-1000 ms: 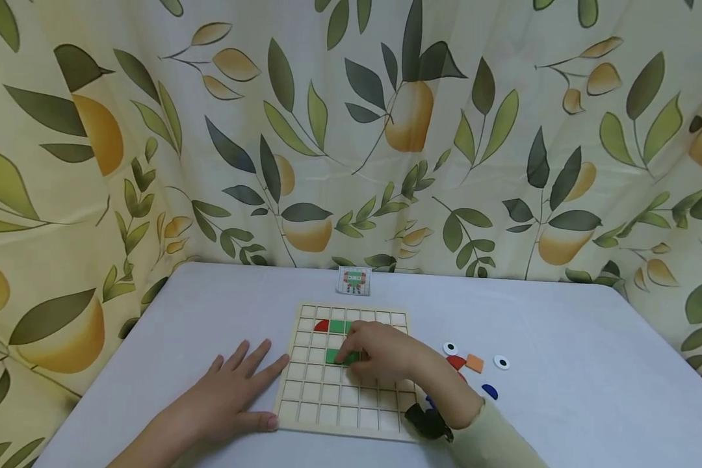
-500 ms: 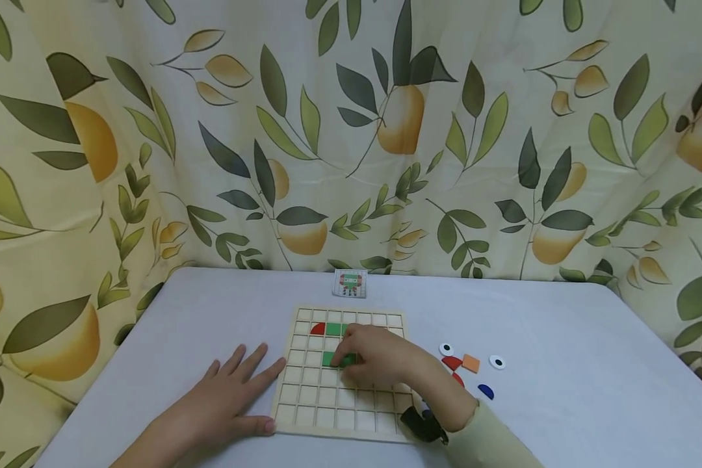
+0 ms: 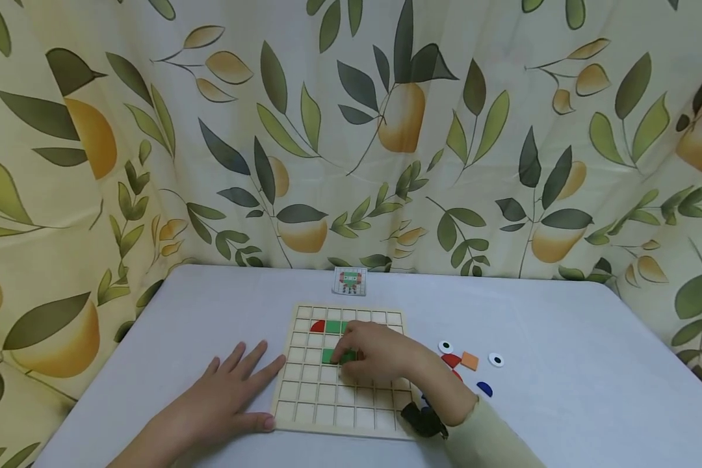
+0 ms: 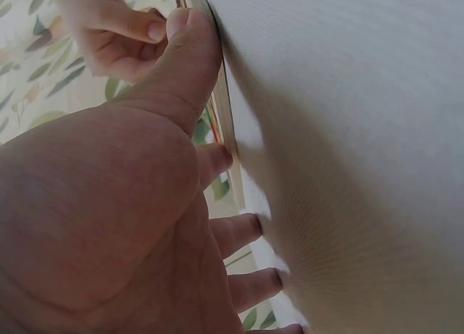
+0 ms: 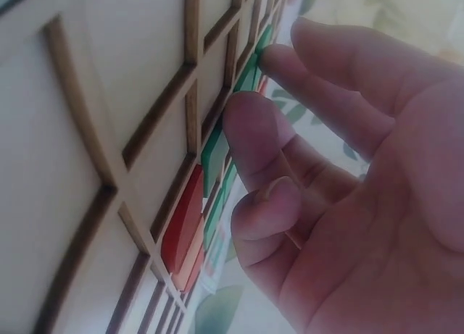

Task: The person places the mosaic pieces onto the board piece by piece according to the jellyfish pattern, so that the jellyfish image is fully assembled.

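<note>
On the table lies a wooden grid board with flat coloured tiles in its cells. My left hand rests flat beside it, fingers spread, thumb and index fingertips at the board's left edge. Over the upper middle of the grid is my right hand, fingers bent. In the right wrist view, its fingertips touch the green tiles; a red tile sits nearby in the grid. A red quarter-round tile and a green square tile show in an upper row. The palm hides several cells.
Right of the board lie white-and-black eye discs, an orange square tile, red pieces and a blue half-round piece. A small picture card lies at the back. A leaf-patterned curtain hangs behind the table.
The head view has shifted slightly. Both hands stay almost where they were, the right fingertips still over the green tiles and the left at the board's edge.
</note>
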{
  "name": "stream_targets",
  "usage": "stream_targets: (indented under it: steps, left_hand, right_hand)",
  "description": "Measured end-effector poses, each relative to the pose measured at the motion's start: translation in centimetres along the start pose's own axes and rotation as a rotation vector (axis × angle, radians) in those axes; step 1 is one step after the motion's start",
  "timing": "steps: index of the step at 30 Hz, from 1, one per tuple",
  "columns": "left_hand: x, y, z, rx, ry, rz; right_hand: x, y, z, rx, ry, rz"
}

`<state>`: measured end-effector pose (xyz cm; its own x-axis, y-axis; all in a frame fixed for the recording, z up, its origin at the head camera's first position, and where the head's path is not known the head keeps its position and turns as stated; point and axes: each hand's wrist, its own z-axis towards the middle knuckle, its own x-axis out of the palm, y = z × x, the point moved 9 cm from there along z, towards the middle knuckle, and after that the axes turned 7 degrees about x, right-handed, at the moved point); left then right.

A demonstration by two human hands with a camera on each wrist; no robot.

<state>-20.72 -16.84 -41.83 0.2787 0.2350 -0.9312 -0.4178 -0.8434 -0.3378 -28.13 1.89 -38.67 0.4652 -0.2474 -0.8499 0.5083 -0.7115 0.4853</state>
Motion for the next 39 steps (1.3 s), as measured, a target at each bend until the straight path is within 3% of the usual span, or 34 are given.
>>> stream_targets:
  steps: [10,16,27,31,39]
  left_hand:
    - [0.4,0.4,0.3,-0.012,0.016,0.003]
    - [0.3,0.4,0.2,-0.021,0.022,0.001]
    - [-0.3,0.2,0.1,0.001,0.000,0.013]
    - [-0.1,0.1,0.2,0.005,0.002,0.008]
    - [0.0,0.3,0.3,-0.010,0.017,0.004]
  right_hand:
    - [-0.1,-0.4,0.0,-0.009,0.007,0.012]
    - [-1.8,-1.9,-0.4,0.005,0.001,0.058]
    - [-6.6,-7.3,-2.5,0.195,-0.046,0.105]
    - [-6.5,-9.0,-3.5,0.264,0.006,0.125]
    - [-4.1,-11.7,-4.6,0.493,0.142,0.112]
